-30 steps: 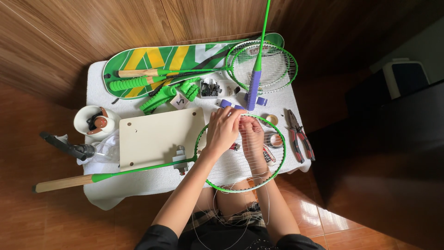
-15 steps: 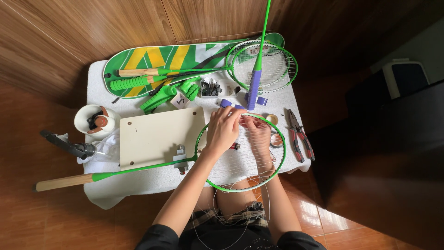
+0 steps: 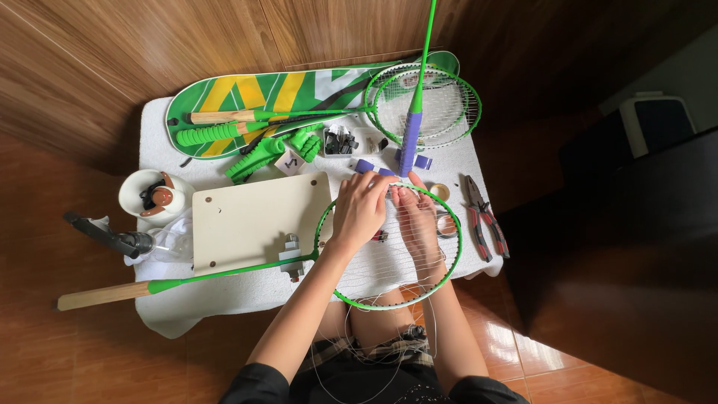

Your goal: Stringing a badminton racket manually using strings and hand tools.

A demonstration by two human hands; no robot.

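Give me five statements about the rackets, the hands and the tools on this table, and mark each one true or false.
1. Both the left hand and the right hand rest on the strings of the green racket head. True.
2. The pliers lie to the left of the cream board. False: they lie at the table's right edge, far from the board.
3. The white cup stands left of the cream board. True.
4. The racket being handled has a purple grip. False: its handle is bare wood; the purple grip belongs to another racket.
5. The racket cover is red. False: it is green, yellow and white.
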